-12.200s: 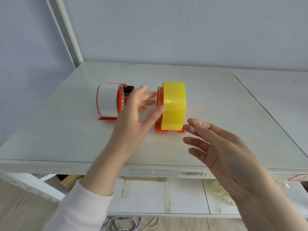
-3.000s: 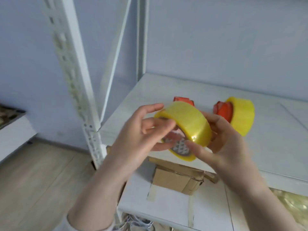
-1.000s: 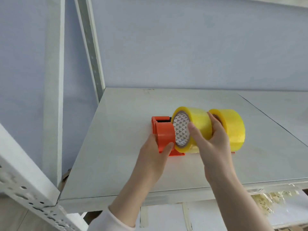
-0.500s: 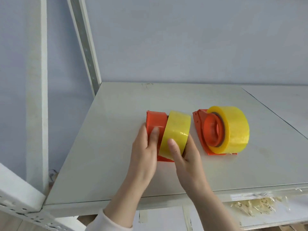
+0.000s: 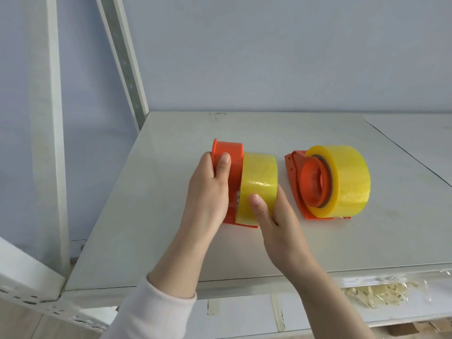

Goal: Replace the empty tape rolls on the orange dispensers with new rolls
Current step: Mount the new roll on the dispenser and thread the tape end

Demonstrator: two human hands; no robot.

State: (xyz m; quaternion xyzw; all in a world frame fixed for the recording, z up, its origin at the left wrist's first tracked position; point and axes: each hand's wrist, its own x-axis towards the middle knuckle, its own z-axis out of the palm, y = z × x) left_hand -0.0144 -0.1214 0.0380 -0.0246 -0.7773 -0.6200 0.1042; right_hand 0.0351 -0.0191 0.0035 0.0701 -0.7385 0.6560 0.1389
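Two orange dispensers stand on the white shelf (image 5: pixel 146 216). The left dispenser (image 5: pixel 232 162) is gripped by my left hand (image 5: pixel 210 189), thumb on top of its orange hub. A new yellow tape roll (image 5: pixel 259 182) sits partway over that hub, pressed from the right by my right hand (image 5: pixel 274 216), thumb on the roll's face. The right dispenser (image 5: pixel 303 182) stands apart and carries a full yellow roll (image 5: pixel 347 177).
A slotted metal upright (image 5: pixel 127 69) rises at the shelf's back left corner, and another rail (image 5: pixel 29 297) crosses the lower left. A seam (image 5: pixel 403 152) divides the shelf from the panel on the right. Crumpled clear plastic (image 5: pixel 381 294) lies on the lower shelf.
Over the last second my right hand brought the new roll down and slid it leftward onto the left dispenser's hub; my left hand kept its hold on the dispenser.
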